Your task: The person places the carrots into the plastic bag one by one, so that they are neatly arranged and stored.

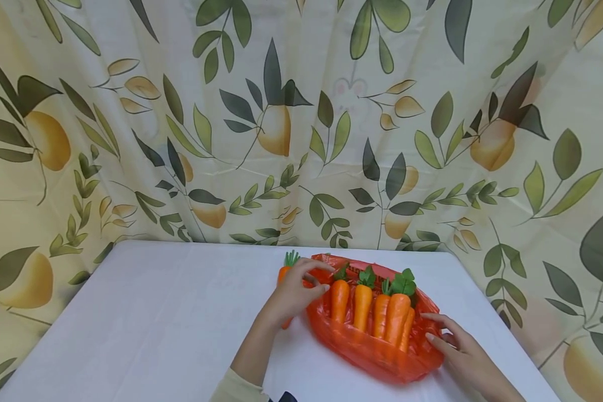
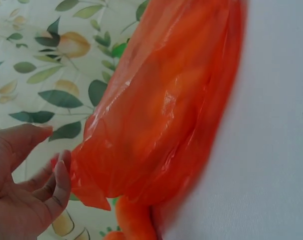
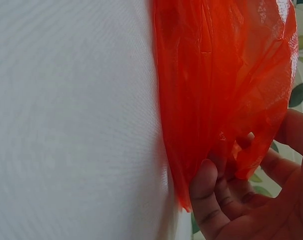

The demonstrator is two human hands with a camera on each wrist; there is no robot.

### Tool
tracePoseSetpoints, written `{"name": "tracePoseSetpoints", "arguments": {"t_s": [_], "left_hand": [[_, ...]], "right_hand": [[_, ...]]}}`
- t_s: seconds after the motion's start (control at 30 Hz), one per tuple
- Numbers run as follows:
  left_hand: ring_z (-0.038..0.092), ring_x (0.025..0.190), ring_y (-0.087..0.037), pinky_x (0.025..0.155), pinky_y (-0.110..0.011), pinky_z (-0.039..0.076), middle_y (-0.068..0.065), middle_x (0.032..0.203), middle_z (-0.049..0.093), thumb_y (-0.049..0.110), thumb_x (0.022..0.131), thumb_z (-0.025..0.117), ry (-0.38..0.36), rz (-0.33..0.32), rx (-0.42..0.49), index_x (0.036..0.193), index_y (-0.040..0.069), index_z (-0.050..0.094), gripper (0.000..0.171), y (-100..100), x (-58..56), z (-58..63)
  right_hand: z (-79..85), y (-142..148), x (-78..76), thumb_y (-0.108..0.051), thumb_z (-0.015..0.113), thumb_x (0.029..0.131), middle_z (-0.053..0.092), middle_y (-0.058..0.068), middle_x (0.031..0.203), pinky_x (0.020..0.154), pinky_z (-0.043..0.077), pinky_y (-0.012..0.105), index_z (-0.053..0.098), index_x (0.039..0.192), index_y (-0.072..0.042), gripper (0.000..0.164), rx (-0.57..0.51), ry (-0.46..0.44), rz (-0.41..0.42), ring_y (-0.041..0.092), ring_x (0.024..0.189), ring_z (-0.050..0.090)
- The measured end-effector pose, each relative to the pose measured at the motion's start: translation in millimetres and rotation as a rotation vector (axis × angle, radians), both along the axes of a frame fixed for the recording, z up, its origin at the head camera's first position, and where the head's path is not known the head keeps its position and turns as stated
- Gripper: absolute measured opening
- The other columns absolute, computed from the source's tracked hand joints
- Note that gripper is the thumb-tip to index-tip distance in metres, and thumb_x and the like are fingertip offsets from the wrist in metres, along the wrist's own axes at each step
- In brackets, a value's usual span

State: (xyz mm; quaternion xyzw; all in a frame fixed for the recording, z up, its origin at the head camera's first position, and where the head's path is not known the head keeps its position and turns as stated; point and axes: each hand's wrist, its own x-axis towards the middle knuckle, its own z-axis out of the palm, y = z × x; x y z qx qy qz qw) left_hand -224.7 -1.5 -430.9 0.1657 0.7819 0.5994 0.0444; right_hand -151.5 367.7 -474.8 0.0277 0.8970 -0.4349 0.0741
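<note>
A red plastic bag (image 1: 362, 349) lies on the table with its mouth spread wide. Several toy carrots (image 1: 363, 307) with green tops sit side by side inside it. My left hand (image 1: 293, 290) holds the bag's left edge; in the left wrist view a bit of red film shows between the curled fingers (image 2: 61, 182), with another digit held apart. At the opposite end, my right hand (image 1: 459, 343) holds the bag's right edge, thumb and fingers on either side of the film in the right wrist view. One more carrot (image 1: 283, 273) lies outside, partly hidden by my left hand.
The bag lies on a white-covered table (image 1: 156, 318), whose surface extends to the left. A curtain (image 1: 301, 206) printed with leaves and fruit hangs behind the table and along both sides.
</note>
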Motion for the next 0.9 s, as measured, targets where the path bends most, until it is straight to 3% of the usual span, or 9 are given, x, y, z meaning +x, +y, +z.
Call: {"name": "tracePoseSetpoints", "arguments": {"t_s": [0.23,0.43,0.7,0.9], "left_hand": [[0.060,0.103,-0.025,0.082,-0.042,0.059,0.000,0.128,0.056,0.011,0.095,0.074,-0.041,0.027,0.110,0.123,0.022,0.074,0.029,-17,-7.5,-1.6],[0.062,0.104,-0.036,0.092,-0.050,0.054,-0.010,0.117,0.063,0.010,0.097,0.069,-0.147,0.067,0.216,0.125,0.023,0.073,0.031,-39,-14.7,-5.5],[0.062,0.111,-0.041,0.097,-0.048,0.051,-0.014,0.137,0.059,0.007,0.097,0.069,-0.189,0.101,0.243,0.126,0.015,0.073,0.031,-54,-23.7,-21.8],[0.065,0.105,-0.033,0.089,-0.043,0.053,-0.012,0.132,0.062,0.013,0.097,0.070,-0.236,0.141,0.200,0.129,0.014,0.071,0.032,-64,-30.9,-37.5]], "right_hand": [[1.4,0,0.1,-0.026,0.062,0.105,0.049,0.021,0.140,0.087,0.059,0.038,0.047,0.149,-0.007,0.050,-0.001,-0.010,-0.003,0.036,0.120,0.054],[1.5,0,0.4,-0.026,0.062,0.106,0.050,0.021,0.140,0.089,0.058,0.040,0.047,0.149,-0.006,0.050,-0.009,-0.009,0.004,0.038,0.122,0.054],[0.4,-1,1.2,-0.029,0.062,0.105,0.046,0.020,0.145,0.091,0.057,0.041,0.046,0.149,-0.007,0.052,-0.055,-0.030,-0.013,0.042,0.128,0.051],[-0.7,0,1.7,-0.029,0.063,0.105,0.047,0.019,0.143,0.090,0.058,0.038,0.047,0.148,-0.008,0.051,-0.062,-0.023,-0.010,0.039,0.126,0.052]]}}
